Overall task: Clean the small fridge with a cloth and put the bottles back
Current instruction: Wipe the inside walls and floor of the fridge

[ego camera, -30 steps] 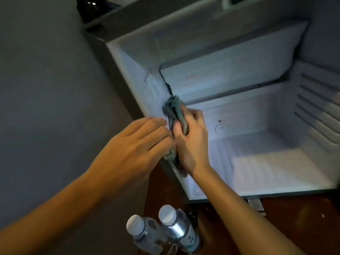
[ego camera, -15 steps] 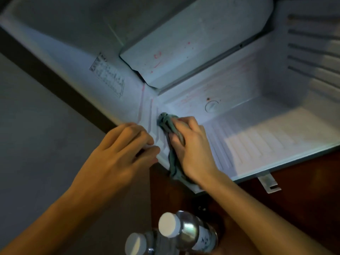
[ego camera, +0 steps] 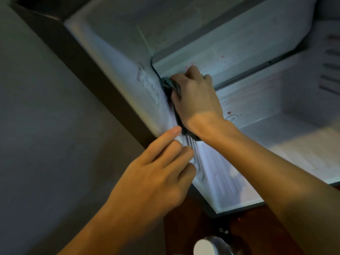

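Observation:
The small fridge point(ego camera: 239, 196) stands open with a lit white interior. My right hand point(ego camera: 196, 100) grips a dark blue-green cloth point(ego camera: 168, 85) and presses it against the fridge's left inner wall, just below the corner of the freezer box flap point(ego camera: 230, 57). The cloth's lower end hangs out under my wrist. My left hand point(ego camera: 156, 173) rests on the front edge of the left wall with its forefinger stretched and the other fingers loosely bent, holding nothing. One bottle point(ego camera: 211, 245) with a white cap shows at the bottom edge, on the floor in front of the fridge.
A printed label point(ego camera: 149, 83) is on the left inner wall. Shelf ribs point(ego camera: 329, 70) line the right wall. Small reddish stains dot the freezer flap and back wall. A grey wall point(ego camera: 46, 135) is on the left, and dark red-brown floor point(ego camera: 248, 227) lies below the fridge.
My right hand has slid the cloth up the left wall, from near the bottom corner to the freezer flap's corner. The view has moved closer and only one bottle shows.

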Demonstrator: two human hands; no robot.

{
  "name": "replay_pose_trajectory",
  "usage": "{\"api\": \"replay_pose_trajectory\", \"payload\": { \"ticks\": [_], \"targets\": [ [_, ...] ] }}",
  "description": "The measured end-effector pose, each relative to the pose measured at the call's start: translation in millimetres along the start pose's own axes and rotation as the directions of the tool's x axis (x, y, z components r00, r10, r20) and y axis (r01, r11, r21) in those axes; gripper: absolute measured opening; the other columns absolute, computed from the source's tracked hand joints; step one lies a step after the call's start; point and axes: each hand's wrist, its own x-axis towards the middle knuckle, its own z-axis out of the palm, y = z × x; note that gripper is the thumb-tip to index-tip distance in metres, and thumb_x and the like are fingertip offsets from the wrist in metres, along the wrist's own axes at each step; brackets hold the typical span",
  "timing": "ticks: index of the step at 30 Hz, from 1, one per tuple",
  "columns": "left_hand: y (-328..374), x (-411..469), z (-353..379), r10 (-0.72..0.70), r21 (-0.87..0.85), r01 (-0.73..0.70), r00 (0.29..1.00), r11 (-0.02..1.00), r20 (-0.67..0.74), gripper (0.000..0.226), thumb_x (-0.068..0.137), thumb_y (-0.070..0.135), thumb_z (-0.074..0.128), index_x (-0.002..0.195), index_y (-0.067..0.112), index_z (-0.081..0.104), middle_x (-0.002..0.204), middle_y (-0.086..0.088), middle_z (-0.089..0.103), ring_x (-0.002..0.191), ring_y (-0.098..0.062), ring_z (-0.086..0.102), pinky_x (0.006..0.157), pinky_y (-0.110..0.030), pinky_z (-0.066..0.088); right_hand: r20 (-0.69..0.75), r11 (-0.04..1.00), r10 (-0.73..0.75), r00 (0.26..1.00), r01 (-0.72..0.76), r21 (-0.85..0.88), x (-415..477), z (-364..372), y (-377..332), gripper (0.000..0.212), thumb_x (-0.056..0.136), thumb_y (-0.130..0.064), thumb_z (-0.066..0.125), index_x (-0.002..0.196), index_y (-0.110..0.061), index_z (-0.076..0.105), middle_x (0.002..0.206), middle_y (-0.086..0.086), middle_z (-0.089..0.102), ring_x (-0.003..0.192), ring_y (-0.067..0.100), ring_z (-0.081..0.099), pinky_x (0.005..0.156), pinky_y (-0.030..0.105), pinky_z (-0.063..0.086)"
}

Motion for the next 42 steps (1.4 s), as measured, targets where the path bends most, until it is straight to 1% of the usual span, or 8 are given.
{"api": "replay_pose_trajectory", "payload": {
  "ticks": [6, 10, 15, 22, 26, 30, 36, 42],
  "targets": [
    [0.1, -1.5, 1.5, 0.008, 0.007, -0.008, 1.0, 1.0, -0.014, 0.023, 0.095, 0.005, 0.053, 0.084, 0.013, 0.071, 0.092, -0.007, 0.063, 0.098, -0.025, 0.049, 0.121, -0.041, 0.022, 0.291, 0.982, 0.042, 0.956, 0.014, -0.186, 18.0, -12.7, -10.2, 0.053, 0.098, -0.01, 0.041, 0.143, -0.039, 0.039, 0.15, 0.017, 0.02, 0.123, 0.047, 0.036, 0.095, 0.048, 0.041],
    [-0.3, -2.6, 2.2, 0.004, 0.0, -0.004, 1.0, 1.0, -0.021, 0.026, 0.097, 0.004, 0.05, 0.084, 0.014, 0.07, 0.095, -0.006, 0.063, 0.1, -0.024, 0.051, 0.122, -0.041, 0.022, 0.372, 0.999, -0.032, 0.928, 0.037, -0.008, 12.4, -14.5, 6.5, 0.046, 0.098, -0.009, 0.04, 0.135, -0.036, 0.048, 0.135, 0.015, 0.033, 0.11, 0.046, 0.049, 0.101, 0.041, 0.041],
    [-4.4, -2.9, 2.1, 0.034, -0.084, -0.037, 0.999, 0.996, -0.033, 0.028, 0.101, 0.005, 0.046, 0.09, 0.014, 0.07, 0.093, -0.005, 0.065, 0.096, -0.024, 0.062, 0.119, -0.042, 0.028, 0.198, 0.944, -0.203, 0.959, 0.138, 0.299, -33.1, -28.1, 22.5, 0.035, 0.095, -0.011, 0.058, 0.123, -0.03, 0.066, 0.109, -0.001, 0.044, 0.098, 0.016, 0.053, 0.088, 0.012, 0.034],
    [-20.1, -17.7, -4.1, 0.087, -0.113, -0.084, 0.996, 0.99, 0.018, 0.014, 0.096, 0.018, 0.062, 0.109, 0.014, 0.063, 0.12, -0.009, 0.062, 0.124, -0.028, 0.052, 0.121, -0.044, 0.021, 0.109, 0.986, -0.086, 0.99, 0.069, 0.152, 6.4, 3.2, 18.5, 0.029, 0.095, -0.021, 0.061, 0.122, -0.032, 0.065, 0.114, 0.003, 0.051, 0.1, 0.036, 0.054, 0.09, 0.046, 0.048],
    [-24.6, -19.6, -3.7, 0.081, -0.129, -0.078, 0.996, 0.989, 0.021, 0.02, 0.098, 0.015, 0.057, 0.117, 0.011, 0.061, 0.125, -0.009, 0.063, 0.127, -0.028, 0.052, 0.122, -0.041, 0.021, 0.121, 0.951, -0.124, 0.985, 0.084, 0.297, -9.2, -1.9, 19.4, 0.023, 0.097, -0.022, 0.059, 0.116, -0.029, 0.068, 0.104, -0.001, 0.043, 0.096, 0.031, 0.053, 0.094, 0.044, 0.044],
    [-26.5, -13.5, -3.5, 0.086, -0.145, -0.083, 0.996, 0.986, 0.015, 0.02, 0.098, 0.015, 0.06, 0.117, 0.012, 0.065, 0.122, -0.006, 0.064, 0.12, -0.026, 0.056, 0.122, -0.038, 0.021, 0.133, 0.92, -0.26, 0.956, 0.203, 0.334, -42.1, -29.0, 23.1, 0.027, 0.095, -0.02, 0.062, 0.12, -0.026, 0.069, 0.108, -0.003, 0.047, 0.098, 0.011, 0.052, 0.091, 0.018, 0.039],
    [-25.3, -13.6, -4.1, 0.079, -0.147, -0.074, 0.997, 0.986, 0.025, 0.015, 0.096, 0.014, 0.06, 0.111, 0.014, 0.064, 0.119, -0.006, 0.063, 0.119, -0.026, 0.054, 0.123, -0.037, 0.017, 0.065, 0.981, -0.128, 0.99, 0.117, 0.152, 3.7, 1.8, 16.2, 0.023, 0.098, -0.025, 0.055, 0.117, -0.029, 0.068, 0.112, 0.004, 0.052, 0.097, 0.034, 0.053, 0.09, 0.046, 0.046],
    [-18.6, -10.9, -6.1, 0.018, -0.116, -0.012, 0.999, 0.993, 0.051, 0.02, 0.099, 0.013, 0.048, 0.109, 0.016, 0.065, 0.116, -0.003, 0.062, 0.117, -0.025, 0.056, 0.123, -0.037, 0.015, 0.072, 0.928, -0.216, 0.974, 0.182, 0.325, -50.2, -24.1, 15.1, 0.021, 0.096, -0.021, 0.056, 0.11, -0.032, 0.068, 0.108, -0.006, 0.045, 0.1, 0.02, 0.053, 0.092, 0.041, 0.046]
  ]
}}
